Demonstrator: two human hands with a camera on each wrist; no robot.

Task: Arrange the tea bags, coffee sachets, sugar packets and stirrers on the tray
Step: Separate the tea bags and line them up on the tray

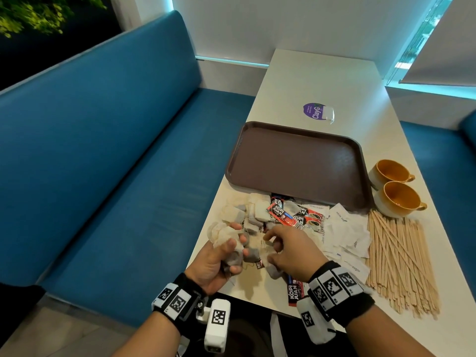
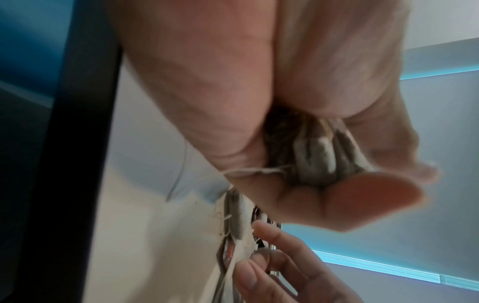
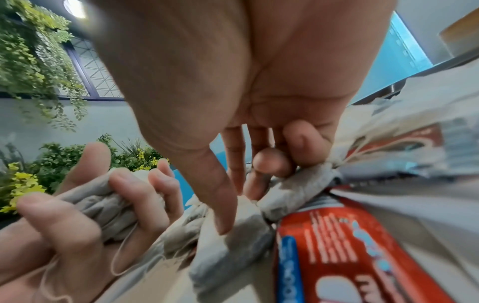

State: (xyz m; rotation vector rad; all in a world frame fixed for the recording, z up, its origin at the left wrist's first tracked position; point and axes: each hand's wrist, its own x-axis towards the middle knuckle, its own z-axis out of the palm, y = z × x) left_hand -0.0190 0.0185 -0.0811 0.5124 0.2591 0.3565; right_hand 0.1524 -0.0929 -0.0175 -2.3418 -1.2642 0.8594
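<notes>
Here the left hand (image 1: 217,258) grips a bunch of tea bags (image 1: 253,215) at the near left of the bench (image 1: 322,81). The right hand (image 1: 288,249) reaches into the loose pile just beside it, fingers curled; it seems to pinch one bag, though blur hides the contact. Coffee sachets (image 1: 298,215), sugar packets (image 1: 345,235) and stirrers (image 1: 401,261) lie to the right, near the bare brown tray (image 1: 296,161).

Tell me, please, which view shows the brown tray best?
The head view: the whole tray lies on the table beyond the pile, nothing on it. The left wrist and right wrist views show only hands and tea bags, no tray.
</notes>
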